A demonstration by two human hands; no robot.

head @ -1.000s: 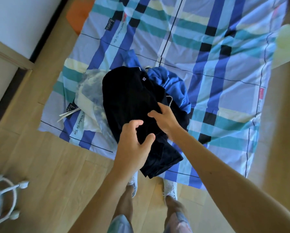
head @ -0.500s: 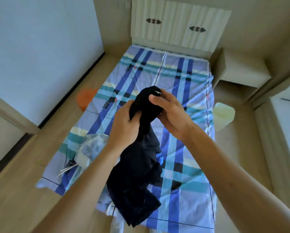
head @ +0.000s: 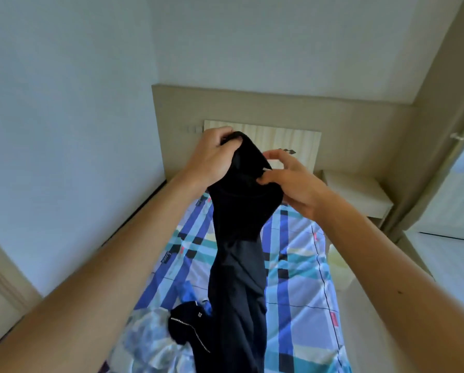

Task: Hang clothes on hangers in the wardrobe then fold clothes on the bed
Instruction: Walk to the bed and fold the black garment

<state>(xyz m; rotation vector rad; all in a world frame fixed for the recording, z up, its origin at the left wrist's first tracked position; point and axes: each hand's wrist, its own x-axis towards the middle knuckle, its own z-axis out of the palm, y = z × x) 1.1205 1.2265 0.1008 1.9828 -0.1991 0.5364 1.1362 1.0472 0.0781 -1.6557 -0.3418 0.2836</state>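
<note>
While both hands [head: 212, 157] [head: 290, 179] grip it, limp dark garment [head: 239, 251] hangs over plaid bed [head: 301, 278].

The black garment [head: 239, 254], which lay on the pile on the bed [head: 301, 267] a second ago, now hangs long from both hands, lifted clear. The left hand [head: 210, 160] grips its top. The right hand [head: 287, 181] has shifted to pinch beside it, higher than half a second ago.
</note>
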